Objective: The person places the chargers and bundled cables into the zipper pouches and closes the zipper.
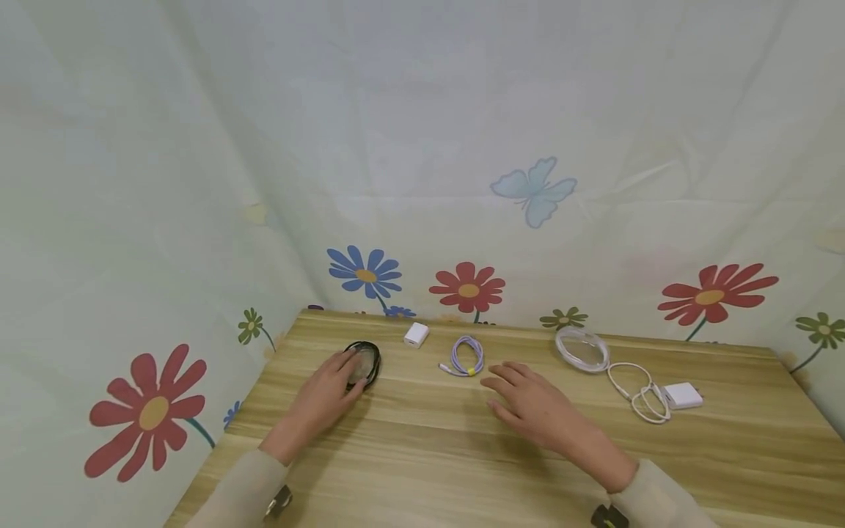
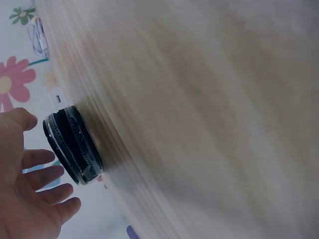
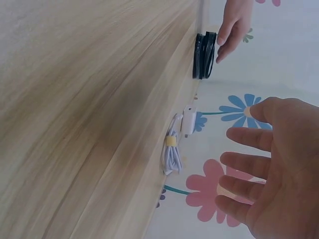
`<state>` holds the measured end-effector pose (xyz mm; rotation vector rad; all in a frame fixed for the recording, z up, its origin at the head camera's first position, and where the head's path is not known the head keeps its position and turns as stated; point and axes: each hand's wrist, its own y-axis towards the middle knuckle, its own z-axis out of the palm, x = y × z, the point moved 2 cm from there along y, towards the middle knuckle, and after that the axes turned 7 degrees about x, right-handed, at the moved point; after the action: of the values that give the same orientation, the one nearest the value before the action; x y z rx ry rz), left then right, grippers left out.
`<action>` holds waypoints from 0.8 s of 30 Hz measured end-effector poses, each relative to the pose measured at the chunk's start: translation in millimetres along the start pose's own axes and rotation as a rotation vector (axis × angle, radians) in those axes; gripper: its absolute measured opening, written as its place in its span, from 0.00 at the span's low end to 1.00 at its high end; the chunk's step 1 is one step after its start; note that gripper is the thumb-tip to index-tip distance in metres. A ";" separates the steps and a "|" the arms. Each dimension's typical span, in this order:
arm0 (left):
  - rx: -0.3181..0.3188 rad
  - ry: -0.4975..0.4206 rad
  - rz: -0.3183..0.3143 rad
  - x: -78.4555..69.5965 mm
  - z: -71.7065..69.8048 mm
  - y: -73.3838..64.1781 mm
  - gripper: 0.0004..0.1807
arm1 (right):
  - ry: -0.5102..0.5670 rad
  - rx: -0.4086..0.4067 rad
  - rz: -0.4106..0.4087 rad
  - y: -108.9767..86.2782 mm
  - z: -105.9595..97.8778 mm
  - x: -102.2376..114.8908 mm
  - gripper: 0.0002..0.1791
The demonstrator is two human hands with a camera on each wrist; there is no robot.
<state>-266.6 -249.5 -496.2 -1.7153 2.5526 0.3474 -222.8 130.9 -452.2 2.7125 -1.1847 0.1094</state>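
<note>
Over a black coiled cable (image 1: 377, 361) on the left of the table, my left hand (image 1: 323, 396) hovers palm down with fingers spread. The left wrist view has its fingertips close above the upper side of the coil (image 2: 75, 144), not curled round it. My right hand (image 1: 538, 411) is held above the table with loosely spread fingers and nothing in them. Nearest to it lies a coiled lilac cable (image 1: 455, 358) with a yellow tie (image 1: 472, 372). In the right wrist view, this lilac cable (image 3: 172, 158) lies beside a white charger plug (image 3: 189, 119).
Toward the back edge sits the white charger plug (image 1: 416, 335). Right of my right hand lie a clear whitish coil (image 1: 586, 366), a white cable (image 1: 650, 419) and a white adapter (image 1: 683, 396). A flower-printed curtain (image 1: 422, 147) hangs behind the wooden table (image 1: 422, 455).
</note>
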 end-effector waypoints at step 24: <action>0.138 -0.165 -0.129 -12.0 7.8 16.9 0.28 | 0.017 0.031 -0.005 4.9 -2.3 2.3 0.22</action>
<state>-278.2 -230.9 -499.2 -1.7133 2.2818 0.2861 -224.8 126.4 -449.0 2.7353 -1.1803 0.1514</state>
